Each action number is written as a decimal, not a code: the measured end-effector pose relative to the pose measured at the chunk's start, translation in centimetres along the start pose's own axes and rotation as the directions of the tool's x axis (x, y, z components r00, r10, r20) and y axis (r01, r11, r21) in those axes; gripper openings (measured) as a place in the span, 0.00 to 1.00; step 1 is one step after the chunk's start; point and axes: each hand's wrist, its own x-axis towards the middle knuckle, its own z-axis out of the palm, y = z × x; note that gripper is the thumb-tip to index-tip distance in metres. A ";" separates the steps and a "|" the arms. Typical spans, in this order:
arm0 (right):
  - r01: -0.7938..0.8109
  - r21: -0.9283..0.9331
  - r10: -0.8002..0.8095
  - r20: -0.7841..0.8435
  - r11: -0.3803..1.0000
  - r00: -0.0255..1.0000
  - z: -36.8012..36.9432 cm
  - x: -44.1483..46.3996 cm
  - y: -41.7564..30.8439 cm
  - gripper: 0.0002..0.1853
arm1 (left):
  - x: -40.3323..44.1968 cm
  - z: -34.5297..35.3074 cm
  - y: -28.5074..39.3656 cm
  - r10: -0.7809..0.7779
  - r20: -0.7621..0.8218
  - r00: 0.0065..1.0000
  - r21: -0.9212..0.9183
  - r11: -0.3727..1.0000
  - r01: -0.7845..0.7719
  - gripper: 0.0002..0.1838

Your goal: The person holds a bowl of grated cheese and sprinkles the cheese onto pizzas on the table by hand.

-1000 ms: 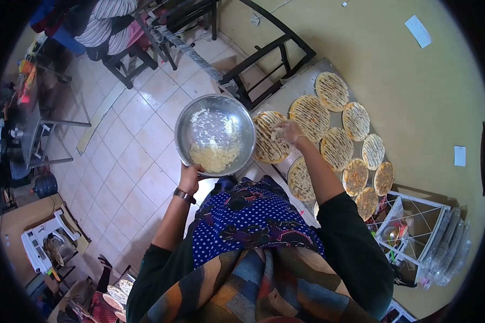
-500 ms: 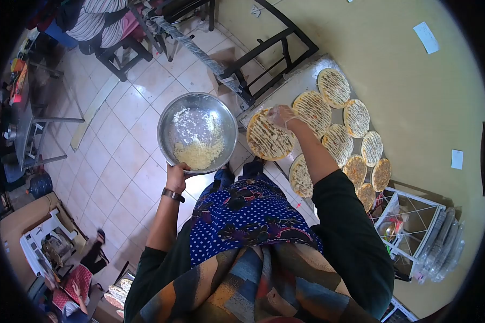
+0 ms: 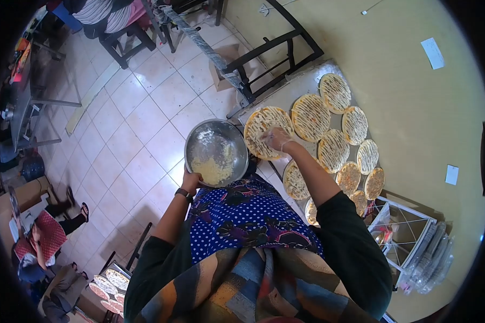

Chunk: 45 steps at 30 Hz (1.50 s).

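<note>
L hand [image 3: 192, 180] on metal bowl [image 3: 213, 130], fingers closed on near-left rim; bowl held in front of body, L of table [image 3: 283, 92], over tiled floor [image 3: 132, 145]. Inside: pale-yellow crumbly topping [image 3: 213, 171], mostly nr the body side; whitish smears on far wall. Watch [image 3: 184, 194] on L wrist.

R hand [image 3: 277, 140] in clear glove, over striped round [image 3: 263, 119] at table edge closest to bowl. Fingers bent & bunched, pointing down at its middle; can't tell how far open, or if any topping's in them. Bowl's R rim just beside that round.

Rest of table: more flat rounds, most w/ pale stripes, e.g. second striped round [image 3: 310, 118] directly R of first; few orange-brown rounds [image 3: 348, 178] w/o stripes, nearer white rack [image 3: 383, 218]. Clear plastic packs [image 3: 430, 261] hang at rack's outer side. Black metal frame [image 3: 291, 51] at table's far end.

Bkgd: co-worker in red patterned garment [image 3: 49, 231], lower L; another person, striped top [image 3: 110, 19], upper L by stool [image 3: 121, 46].
</note>
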 end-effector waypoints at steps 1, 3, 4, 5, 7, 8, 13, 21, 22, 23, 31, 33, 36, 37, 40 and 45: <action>-0.002 -0.002 0.002 0.005 1.000 1.000 0.2 -0.5 0.6 0.11 | 0.4 0.3 -0.7 -0.030 -0.012 0.999 0.024 0.999 0.030 0.43; 0.070 -0.030 -0.072 -0.052 0.997 0.996 0.2 -1.6 1.5 0.11 | 1.2 0.7 -2.4 -0.063 -0.024 0.998 0.046 0.997 0.064 0.47; 0.068 -0.031 -0.070 -0.048 0.997 0.996 0.1 -1.9 1.9 0.11 | 1.6 0.7 -3.1 -0.063 -0.011 0.998 0.075 0.995 0.063 0.46; -0.023 -0.071 0.020 -0.034 0.997 0.999 -0.4 -2.2 1.9 0.11 | 1.5 1.0 -3.2 -0.063 0.002 0.998 0.104 0.993 0.062 0.45; -0.109 -0.113 0.108 -0.021 0.988 0.994 -0.9 -2.5 2.4 0.10 | 1.2 1.3 -3.4 -0.084 0.024 0.996 0.133 0.988 0.080 0.44; -0.158 -0.111 0.153 -0.050 0.981 0.987 -1.1 -2.4 3.1 0.10 | 1.3 1.3 -3.7 -0.086 0.022 0.996 0.132 0.988 0.082 0.44; -0.259 -0.058 0.250 -0.130 0.964 0.960 -1.8 -0.2 3.9 0.10 | 1.3 1.5 -4.0 -0.077 0.002 0.997 0.142 0.987 0.076 0.47; -0.079 -0.275 0.002 -0.272 0.958 0.962 -2.8 2.2 3.5 0.13 | 1.3 0.5 -2.7 -0.094 -0.026 0.995 -0.022 0.995 0.093 0.45; -0.077 -0.276 -0.001 -0.273 0.958 0.962 -2.7 1.8 4.1 0.13 | 1.5 0.2 -2.8 -0.083 -0.049 0.995 -0.048 0.996 0.081 0.43; -0.123 -0.141 0.099 -0.166 0.982 0.981 -2.5 0.9 4.3 0.12 | 1.0 0.2 -2.2 -0.082 -0.049 0.995 -0.050 0.996 0.080 0.43; -0.288 -0.220 0.228 -0.263 0.932 0.938 -1.4 -1.1 7.2 0.09 | -0.5 -2.5 0.8 0.042 -0.072 0.997 -0.105 0.993 -0.049 0.31; -0.159 -0.046 0.117 -0.488 0.986 0.865 -1.8 -0.6 7.5 0.11 | -0.8 -2.9 1.6 0.057 -0.122 0.991 -0.118 0.990 -0.071 0.30; -0.118 0.165 0.177 -0.407 0.979 0.896 -2.4 0.9 7.5 0.09 | -2.1 -2.7 3.4 0.089 -0.119 0.989 -0.131 0.986 -0.105 0.30; -0.112 0.166 0.172 -0.407 0.980 0.897 -2.6 0.9 7.5 0.09 | -2.6 -2.5 3.9 0.092 -0.136 0.986 -0.095 0.990 -0.105 0.30; -0.086 0.797 0.259 -0.090 0.598 0.962 -4.6 1.0 4.2 0.09 | -2.2 -2.7 4.0 0.131 -0.067 0.989 -0.129 0.982 -0.138 0.29; 0.147 0.808 -0.225 -0.018 0.571 0.974 -5.2 -2.1 -9.1 0.11 | -5.0 1.4 6.5 0.139 -0.006 0.990 -0.119 0.983 -0.139 0.28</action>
